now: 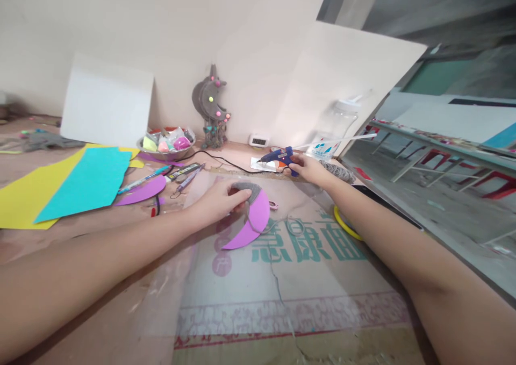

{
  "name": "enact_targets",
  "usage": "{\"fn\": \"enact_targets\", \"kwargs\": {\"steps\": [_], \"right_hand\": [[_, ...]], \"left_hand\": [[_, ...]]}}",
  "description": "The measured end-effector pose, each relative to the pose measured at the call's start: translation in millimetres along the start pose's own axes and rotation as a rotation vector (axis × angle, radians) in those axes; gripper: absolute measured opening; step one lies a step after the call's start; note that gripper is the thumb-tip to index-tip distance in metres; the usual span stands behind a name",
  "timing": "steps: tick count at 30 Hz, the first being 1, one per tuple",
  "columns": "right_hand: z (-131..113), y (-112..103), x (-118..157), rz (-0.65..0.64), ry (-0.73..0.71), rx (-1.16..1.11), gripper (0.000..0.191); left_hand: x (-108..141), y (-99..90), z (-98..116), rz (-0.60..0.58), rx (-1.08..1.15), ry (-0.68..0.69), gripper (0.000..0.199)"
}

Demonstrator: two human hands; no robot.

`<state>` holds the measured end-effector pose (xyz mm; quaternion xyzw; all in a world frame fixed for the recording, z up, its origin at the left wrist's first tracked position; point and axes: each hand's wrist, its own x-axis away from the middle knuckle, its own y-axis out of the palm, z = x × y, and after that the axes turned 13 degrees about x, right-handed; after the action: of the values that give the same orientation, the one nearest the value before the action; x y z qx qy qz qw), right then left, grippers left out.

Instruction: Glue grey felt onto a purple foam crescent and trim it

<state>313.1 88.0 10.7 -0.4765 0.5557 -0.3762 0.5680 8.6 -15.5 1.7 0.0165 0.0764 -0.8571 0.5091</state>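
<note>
My left hand [229, 199] pinches the upper end of a purple foam crescent [258, 219]. Grey yarn [252, 191] covers that upper end, and a loose strand hangs down across the bare purple part. Farther forward and to the right, my right hand [305, 167] is closed round a blue hot glue gun [278, 156]. Its nozzle points left, above a small white card on the table. A white stick reaches from behind the gun to the right. The crescent and the glue gun are apart.
A finished-looking grey moon ornament [212, 104] leans on the wall. Nearby are a bowl of coloured clay [168, 142], a white timer [258, 140] and a clear bottle [336, 126]. Turquoise [86, 179] and yellow sheets [28, 195] lie left. A yellow tape ring [344, 224] sits under my right forearm.
</note>
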Motion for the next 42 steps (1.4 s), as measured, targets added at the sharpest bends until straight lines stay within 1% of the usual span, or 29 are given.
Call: {"fn": "enact_targets", "kwargs": {"steps": [3,6,7,10,12,13,14,16,18,20,23,25,27,28,29,31,33,34,36,38,40,42], "right_hand": [[-4.2,-7.0,8.6,-0.031,-0.002,0.078,0.041],[-11.8,-16.7,25.0,-0.040,-0.030,0.156,0.048],[-15.2,-20.2,31.5,-0.037,-0.051,0.175,0.047],[-29.0,-30.5,52.5,0.011,-0.167,0.190,0.031],[-42.4,-36.6,67.3,0.064,-0.270,0.095,0.026],[-50.4,-39.2,75.0,0.051,-0.279,-0.001,0.026],[-59.1,-41.6,82.7,0.038,-0.243,-0.116,0.026],[-77.6,-45.5,97.9,-0.069,-0.185,-0.387,0.025],[-95.1,-48.4,111.6,-0.272,-0.117,-0.683,0.028],[-108.8,-50.6,122.5,-0.444,-0.047,-0.872,0.033],[-118.6,-53.2,132.2,-0.636,-0.038,-0.953,0.039],[-118.2,-54.3,134.6,-0.736,-0.085,-0.921,0.040],[-114.9,-54.7,135.3,-0.785,-0.137,-0.836,0.039],[-113.1,-54.5,135.4,-0.764,-0.166,-0.773,0.037],[-111.9,-54.3,135.8,-0.702,-0.196,-0.695,0.032],[-112.1,-53.9,137.6,-0.481,-0.267,-0.530,0.020],[-116.2,-54.6,140.9,-0.247,-0.347,-0.400,0.017],[-119.3,-55.4,142.6,-0.164,-0.384,-0.365,0.018],[-125.5,-57.7,144.9,-0.063,-0.427,-0.359,0.019],[-128.6,-59.3,143.8,-0.003,-0.401,-0.378,0.019],[-126.3,-58.7,139.0,0.055,-0.320,-0.398,0.018],[-118.8,-55.2,131.9,0.104,-0.223,-0.420,0.018]], "left_hand": [[-0.3,-0.3,-0.7,-0.018,0.030,0.008,0.027],[-0.2,-0.6,-0.8,-0.038,0.042,0.035,0.027],[0.0,-0.6,-0.7,-0.037,0.043,0.038,0.027],[0.5,-0.7,0.1,-0.022,0.039,0.022,0.028],[0.6,-0.6,0.7,-0.016,0.036,0.022,0.028],[0.4,-0.7,0.8,-0.016,0.036,0.029,0.029],[0.1,-0.8,0.5,-0.016,0.038,0.037,0.029],[-0.9,-1.1,-0.7,-0.005,0.049,0.048,0.029],[-1.7,-1.4,-2.3,0.018,0.083,0.055,0.028],[-1.7,-1.4,-2.6,0.041,0.127,0.067,0.026],[0.0,-0.8,1.6,0.068,0.128,0.071,0.026],[1.6,-0.3,6.3,0.092,0.094,0.063,0.027],[2.6,0.0,10.1,0.109,0.066,0.062,0.028],[2.9,0.0,10.9,0.111,0.059,0.060,0.028],[3.0,0.0,10.9,0.105,0.054,0.056,0.029],[2.8,-0.3,8.4,0.075,0.047,0.053,0.029],[2.9,-0.5,4.1,0.033,0.018,0.071,0.026],[3.2,-0.5,2.1,0.013,-0.010,0.085,0.024],[4.7,0.1,-0.3,-0.024,-0.074,0.107,0.022],[6.8,1.2,-0.1,-0.076,-0.108,0.104,0.024],[8.5,2.3,1.5,-0.127,-0.101,0.093,0.026],[8.8,2.7,2.4,-0.143,-0.080,0.073,0.025]]}}
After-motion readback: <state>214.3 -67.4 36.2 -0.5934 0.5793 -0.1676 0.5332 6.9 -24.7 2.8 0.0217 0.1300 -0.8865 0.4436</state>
